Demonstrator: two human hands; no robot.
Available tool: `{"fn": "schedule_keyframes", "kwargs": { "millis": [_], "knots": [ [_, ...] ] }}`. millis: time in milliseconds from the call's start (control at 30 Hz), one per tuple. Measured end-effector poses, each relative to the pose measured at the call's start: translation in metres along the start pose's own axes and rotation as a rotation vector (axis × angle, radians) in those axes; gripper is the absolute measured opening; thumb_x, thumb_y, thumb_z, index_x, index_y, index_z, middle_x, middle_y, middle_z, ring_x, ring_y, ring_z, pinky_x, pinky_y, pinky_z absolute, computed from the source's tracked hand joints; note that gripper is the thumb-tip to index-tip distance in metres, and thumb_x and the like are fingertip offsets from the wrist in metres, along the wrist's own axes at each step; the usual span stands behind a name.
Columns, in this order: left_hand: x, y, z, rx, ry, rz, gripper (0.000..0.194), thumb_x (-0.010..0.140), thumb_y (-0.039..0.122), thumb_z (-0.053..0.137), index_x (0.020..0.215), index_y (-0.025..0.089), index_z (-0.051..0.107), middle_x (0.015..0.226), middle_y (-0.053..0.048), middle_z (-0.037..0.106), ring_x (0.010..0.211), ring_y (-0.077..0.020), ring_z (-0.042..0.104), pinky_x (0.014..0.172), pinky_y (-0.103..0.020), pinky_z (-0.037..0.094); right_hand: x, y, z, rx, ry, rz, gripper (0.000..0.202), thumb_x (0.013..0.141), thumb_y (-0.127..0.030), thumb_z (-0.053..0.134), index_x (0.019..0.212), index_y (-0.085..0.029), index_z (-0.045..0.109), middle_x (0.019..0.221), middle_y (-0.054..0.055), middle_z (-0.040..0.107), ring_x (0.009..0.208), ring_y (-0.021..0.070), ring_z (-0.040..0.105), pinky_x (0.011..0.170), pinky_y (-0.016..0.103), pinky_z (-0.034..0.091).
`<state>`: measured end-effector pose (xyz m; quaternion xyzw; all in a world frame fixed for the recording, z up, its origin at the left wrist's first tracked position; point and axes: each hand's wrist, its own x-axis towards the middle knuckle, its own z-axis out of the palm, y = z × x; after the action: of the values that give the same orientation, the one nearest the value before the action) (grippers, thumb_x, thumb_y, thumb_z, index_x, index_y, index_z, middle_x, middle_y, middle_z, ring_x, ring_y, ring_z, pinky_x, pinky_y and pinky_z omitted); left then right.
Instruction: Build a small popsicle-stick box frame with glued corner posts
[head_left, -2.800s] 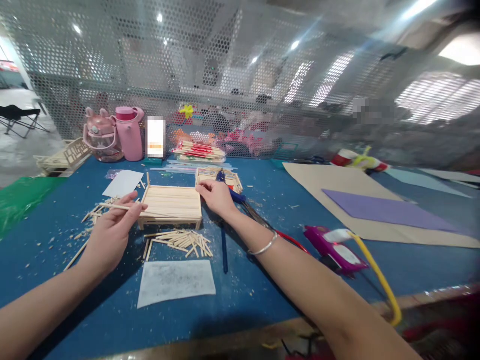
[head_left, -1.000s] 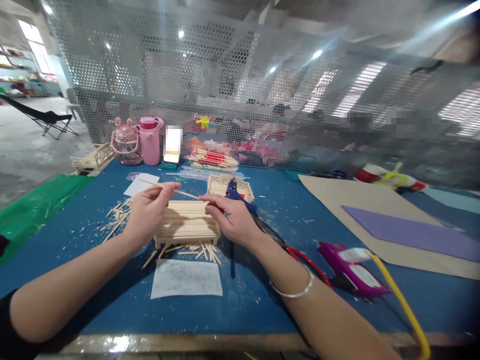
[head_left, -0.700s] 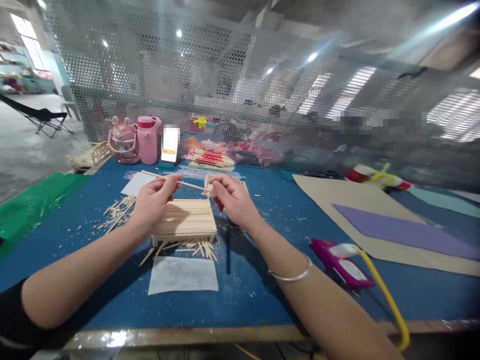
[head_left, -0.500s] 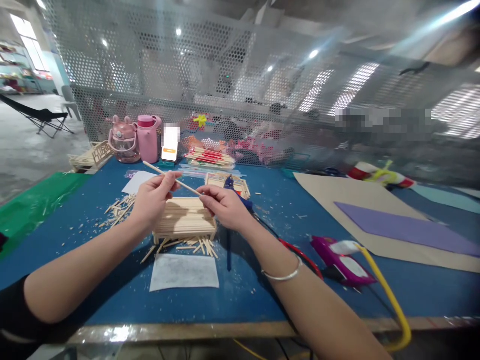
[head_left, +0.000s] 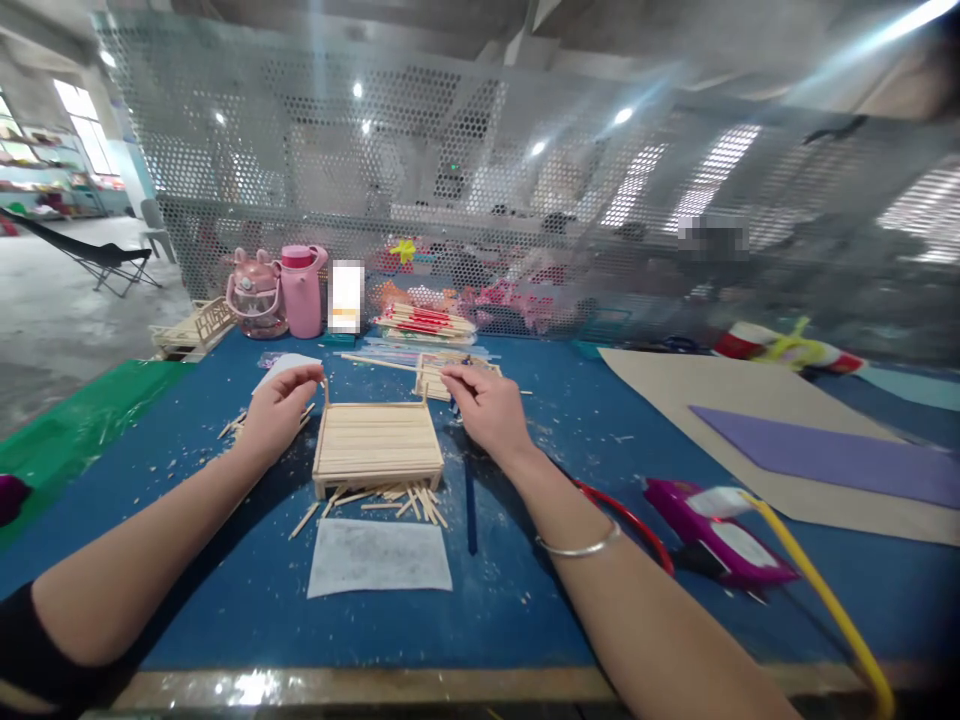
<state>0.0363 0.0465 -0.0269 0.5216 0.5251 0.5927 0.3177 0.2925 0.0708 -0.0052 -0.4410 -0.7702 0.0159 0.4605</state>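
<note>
A small slatted platform [head_left: 379,440] built of thin wooden sticks stands on the blue table, with a short upright stick [head_left: 326,393] at its back left corner and another [head_left: 425,394] at the back right. My left hand [head_left: 276,405] is closed in a pinch at the top of the left upright; the fingertips seem to be on it. To the right of the platform my right hand [head_left: 487,405] pinches the end of a long thin wooden stick [head_left: 379,361], which points left behind the platform. A smaller stick-built piece [head_left: 431,380] lies partly hidden behind that hand.
Loose stick bits [head_left: 424,503] and a whitish sheet [head_left: 380,558] lie in front of the platform. A magenta device [head_left: 712,530] with a yellow cable sits right. Bottles [head_left: 302,292], a phone [head_left: 346,298] and bundled sticks [head_left: 427,322] line the back by a perforated metal screen.
Both hands held the stick between them before; now the left has let go and moved to the left upright. The right hand has shifted right with the stick, uncovering the platform.
</note>
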Motion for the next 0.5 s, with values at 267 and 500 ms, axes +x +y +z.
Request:
{"fn": "schedule_keyframes", "kwargs": {
  "millis": [267, 500],
  "knots": [
    [0.001, 0.001, 0.002, 0.123, -0.015, 0.013, 0.04, 0.069, 0.043, 0.06, 0.095, 0.014, 0.068, 0.098, -0.009, 0.069, 0.09, -0.0204, 0.06, 0.085, -0.032, 0.041, 0.016, -0.001, 0.014, -0.029, 0.024, -0.192, 0.019, 0.083, -0.024, 0.051, 0.086, -0.02, 0.069, 0.091, 0.005, 0.071, 0.087, 0.0188, 0.064, 0.08, 0.031, 0.047],
    [-0.007, -0.007, -0.002, 0.3, -0.179, -0.164, 0.059, 0.057, 0.045, 0.069, 0.106, 0.014, 0.062, 0.09, -0.007, 0.068, 0.08, -0.0221, 0.061, 0.07, -0.031, 0.045, 0.025, -0.003, 0.022, 0.318, 0.02, 0.188, 0.016, 0.077, -0.03, 0.055, 0.079, -0.018, 0.065, 0.07, 0.001, 0.066, 0.065, 0.0139, 0.059, 0.063, 0.026, 0.047]
  ]
}}
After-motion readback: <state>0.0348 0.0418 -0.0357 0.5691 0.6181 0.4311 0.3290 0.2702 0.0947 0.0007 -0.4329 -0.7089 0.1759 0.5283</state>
